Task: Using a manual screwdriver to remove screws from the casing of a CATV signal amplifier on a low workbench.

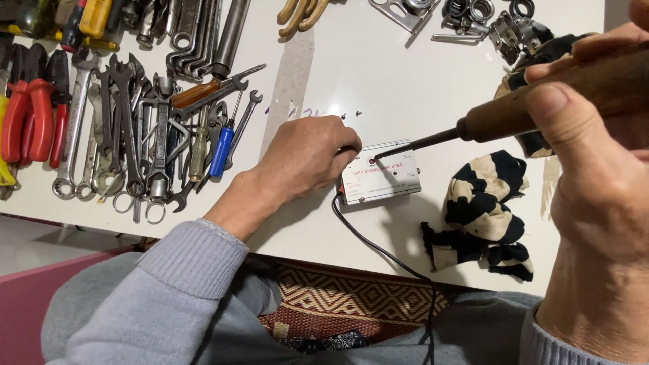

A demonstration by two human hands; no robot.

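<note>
One small grey metal amplifier box (380,180) sits on the white counter (378,74), one black cable (385,253) running off it. My left hand (304,159) is curled, its grip pinching the box's left end. My right hand (595,182) has its grip clamped around one wooden-handled soldering iron (527,108), tip touching the box top. One striped rag (487,209) lies just right.

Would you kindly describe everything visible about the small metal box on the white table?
The small metal box is a flat, silver-grey rectangular casing with a pale printed label on top. It lies on the white table near the front edge. A black cable leaves its left end. The left hand steadies that end; the screwdriver, gripped by the right hand, touches its top.
</note>
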